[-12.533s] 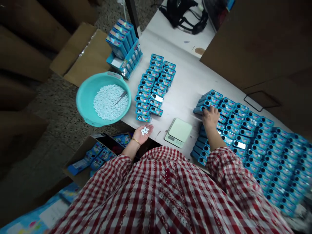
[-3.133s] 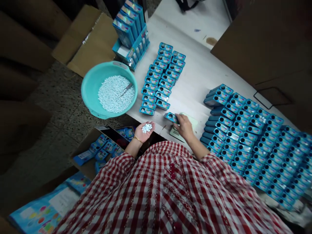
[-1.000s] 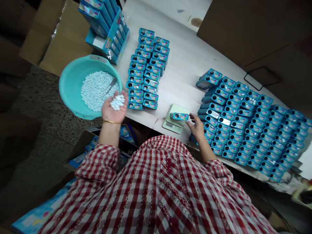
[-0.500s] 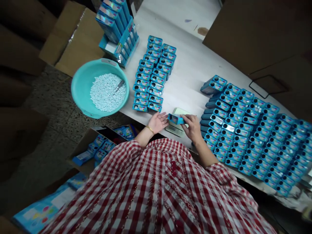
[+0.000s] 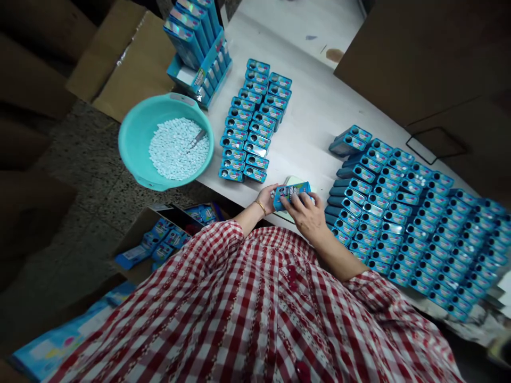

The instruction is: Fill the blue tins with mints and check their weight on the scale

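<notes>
My right hand grips a small blue box with coloured print, laid on its side with its end toward the left. Cupped at that end is my left hand, with a few white pellets showing in it; the box hides most of its fingers. Beneath the hands, a pale green scale is mostly covered. To the left, a turquoise basin holds many white pellets with a metal scoop stuck in them.
Two rows of upright blue boxes stand on the white table. A large block of similar boxes fills the right side. A display carton stands at the back left. Open cartons sit below left; brown cardboard rises behind.
My right hand has turned the box so its broad printed face shows. My left hand has gone from a flat, spread palm to cupped against the box's end.
</notes>
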A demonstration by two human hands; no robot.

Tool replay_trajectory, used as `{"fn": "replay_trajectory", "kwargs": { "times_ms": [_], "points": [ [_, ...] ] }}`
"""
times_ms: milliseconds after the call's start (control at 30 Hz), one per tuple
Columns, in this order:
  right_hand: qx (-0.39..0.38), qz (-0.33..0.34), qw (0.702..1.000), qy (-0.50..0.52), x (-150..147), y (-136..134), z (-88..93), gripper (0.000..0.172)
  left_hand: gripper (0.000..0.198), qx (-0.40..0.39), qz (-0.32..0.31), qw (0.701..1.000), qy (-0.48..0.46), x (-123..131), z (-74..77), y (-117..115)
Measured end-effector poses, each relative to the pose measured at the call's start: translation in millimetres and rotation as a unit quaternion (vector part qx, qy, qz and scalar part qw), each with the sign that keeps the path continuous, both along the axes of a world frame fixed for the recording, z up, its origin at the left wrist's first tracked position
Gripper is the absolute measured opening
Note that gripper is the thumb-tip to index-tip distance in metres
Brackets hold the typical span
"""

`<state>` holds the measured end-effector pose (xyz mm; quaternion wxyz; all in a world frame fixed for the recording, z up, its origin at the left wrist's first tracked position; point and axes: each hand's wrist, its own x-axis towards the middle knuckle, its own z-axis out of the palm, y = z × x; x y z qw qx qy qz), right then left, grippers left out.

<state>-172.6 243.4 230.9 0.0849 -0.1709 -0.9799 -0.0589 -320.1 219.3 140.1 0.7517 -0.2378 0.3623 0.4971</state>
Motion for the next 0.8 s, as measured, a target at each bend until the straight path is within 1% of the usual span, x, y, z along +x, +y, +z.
{"fn": "replay_trajectory", "kwargs": {
  "times_ms": [133,233,333,433,567,700,800],
  "points": [
    [-0.024,-0.008,1.000,-0.002,4.7,-3.3,-1.2,0.044,0.027,0.005,-0.006,1.000,-0.013,3.9,-0.9,3.5],
    [-0.038,-0.018,0.999,0.001,8.5,-3.0,-2.3,0.046,0.024,0.008,-0.020,1.000,-0.022,6.8,1.7,6.9],
    [-0.025,-0.016,1.000,0.003,11.9,-2.1,-3.4,0.046,0.021,0.010,-0.032,0.999,-0.026,8.9,5.6,9.6],
    [-0.022,-0.024,0.999,-0.009,14.7,-1.9,-3.8,0.047,0.022,0.004,-0.029,0.999,-0.026,10.4,6.6,11.5],
    [-0.043,-0.036,0.998,-0.003,16.6,-2.2,-3.8,0.048,0.022,0.007,-0.025,0.999,-0.030,12.5,1.8,12.1],
    [-0.034,-0.035,0.999,-0.015,16.4,-2.6,-4.7,0.048,0.023,0.005,-0.025,1.000,-0.017,14.8,-3.4,11.9],
    [-0.033,-0.031,0.999,-0.023,16.6,-2.7,-5.1,0.048,0.022,0.004,-0.037,0.999,-0.006,16.3,-5.0,12.1]
  ]
}}
